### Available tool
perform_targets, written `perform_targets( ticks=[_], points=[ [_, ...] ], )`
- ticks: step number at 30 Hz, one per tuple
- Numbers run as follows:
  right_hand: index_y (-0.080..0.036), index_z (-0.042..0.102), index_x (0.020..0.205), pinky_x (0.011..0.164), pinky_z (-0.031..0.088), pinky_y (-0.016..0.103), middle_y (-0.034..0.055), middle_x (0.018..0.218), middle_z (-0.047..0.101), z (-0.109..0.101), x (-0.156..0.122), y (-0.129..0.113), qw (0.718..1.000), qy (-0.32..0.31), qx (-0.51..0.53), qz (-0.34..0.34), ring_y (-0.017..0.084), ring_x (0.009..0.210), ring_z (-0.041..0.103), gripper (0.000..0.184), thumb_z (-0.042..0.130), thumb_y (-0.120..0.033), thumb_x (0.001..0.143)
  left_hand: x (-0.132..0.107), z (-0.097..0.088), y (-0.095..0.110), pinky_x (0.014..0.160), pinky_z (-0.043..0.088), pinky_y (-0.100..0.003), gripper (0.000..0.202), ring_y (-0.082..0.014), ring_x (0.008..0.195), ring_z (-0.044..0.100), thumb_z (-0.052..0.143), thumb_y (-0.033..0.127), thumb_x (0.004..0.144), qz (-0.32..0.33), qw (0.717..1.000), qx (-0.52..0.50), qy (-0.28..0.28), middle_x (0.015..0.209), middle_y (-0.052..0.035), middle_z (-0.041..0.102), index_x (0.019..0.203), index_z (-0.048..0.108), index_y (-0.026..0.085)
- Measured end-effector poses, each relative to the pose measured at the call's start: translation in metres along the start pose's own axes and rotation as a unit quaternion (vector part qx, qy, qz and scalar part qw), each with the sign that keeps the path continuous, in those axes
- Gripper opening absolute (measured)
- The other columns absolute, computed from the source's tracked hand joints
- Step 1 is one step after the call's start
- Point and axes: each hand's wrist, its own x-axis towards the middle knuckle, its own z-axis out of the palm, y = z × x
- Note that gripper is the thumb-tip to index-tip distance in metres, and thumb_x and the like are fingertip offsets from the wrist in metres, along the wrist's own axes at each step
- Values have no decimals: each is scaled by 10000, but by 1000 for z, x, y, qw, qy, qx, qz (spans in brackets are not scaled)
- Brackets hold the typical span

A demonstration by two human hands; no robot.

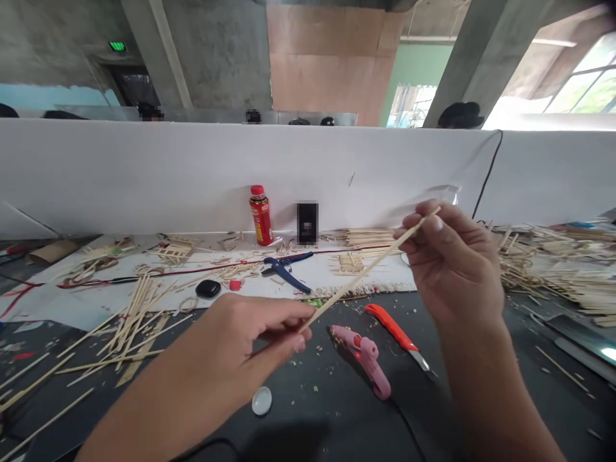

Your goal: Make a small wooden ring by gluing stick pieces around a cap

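Note:
A long thin wooden stick (366,273) runs slantwise above the dark table, held at both ends. My left hand (255,333) pinches its lower end between thumb and fingertips. My right hand (450,263) is closed round its upper end, fingers curled, thumb on top. Below the stick lie a pink glue gun (366,359) and an orange utility knife (394,330).
Loose sticks (129,321) are scattered at the left and piled at the right (553,269). Blue-handled pliers (286,269), a red bottle (260,216), a black small case (208,289) and small stick frames (351,262) lie on white paper. A white partition (144,173) closes the back.

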Motion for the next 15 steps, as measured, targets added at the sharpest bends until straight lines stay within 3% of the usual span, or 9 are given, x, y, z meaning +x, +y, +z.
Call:
perform_targets(
  ticks=[3,8,10,12,15],
  points=[
    [-297,805,962,679,641,239,-23,881,770,13,-9,11,999,-44,-8,5,121,788,745,49,829,-315,923,10,4,-12,540,456,-256,225,-155,642,632,568,343,1054,34,999,41,-10,754,16,705,974,771,288],
    [-294,771,1142,810,655,365,14,1032,805,32,-25,20,992,-111,-56,18,184,892,765,208,781,-389,957,27,14,-22,624,545,-235,287,-128,701,699,481,401,1114,25,995,-95,0,828,11,722,1029,708,246],
    [-314,698,1333,883,623,394,46,1208,776,18,-26,22,984,-141,-102,22,210,1005,748,411,774,-439,949,28,12,-27,611,558,-228,267,-117,676,705,483,396,1119,21,992,-123,25,868,0,730,1100,696,236],
    [-340,563,1504,873,590,393,69,1333,708,-11,-32,25,964,-186,-188,27,219,1029,710,635,759,-523,929,26,6,-32,547,532,-211,239,-104,644,703,497,381,1121,20,989,-137,53,922,-12,742,1178,680,238],
    [-308,511,1515,796,565,398,72,1211,665,-59,-62,38,918,-202,-333,70,224,903,666,746,666,-684,889,19,-3,-37,519,510,-193,214,-86,616,699,499,358,1129,35,984,-153,87,957,-6,736,1257,639,259]
  ],
)
